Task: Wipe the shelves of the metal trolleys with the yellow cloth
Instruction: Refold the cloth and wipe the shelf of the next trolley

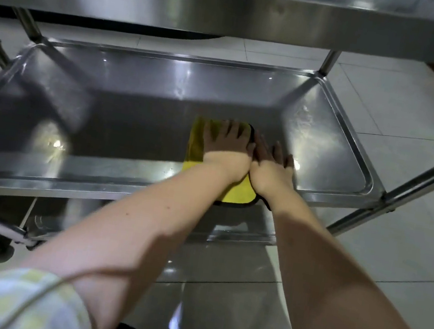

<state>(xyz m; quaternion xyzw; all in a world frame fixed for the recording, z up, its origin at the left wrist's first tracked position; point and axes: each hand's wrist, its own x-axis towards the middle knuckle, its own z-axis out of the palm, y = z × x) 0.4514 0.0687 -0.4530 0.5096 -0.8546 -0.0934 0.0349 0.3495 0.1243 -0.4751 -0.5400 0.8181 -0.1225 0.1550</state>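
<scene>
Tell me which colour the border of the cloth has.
Black, edging the yellow cloth; the head view shows it best at the near corner.

views: one, head | from: above and behind the left hand [226,149] and right hand [271,167], at the near side of the trolley shelf [133,112] | faces: forward and down along both forearms | nearness: close, wide angle, hands near the picture middle | top edge: upper shelf [233,6], beyond and above the hands

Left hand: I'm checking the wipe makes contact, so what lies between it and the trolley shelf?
The yellow cloth lies flat between the left hand and the shelf, under its palm and fingers. The head view shows this.
</scene>
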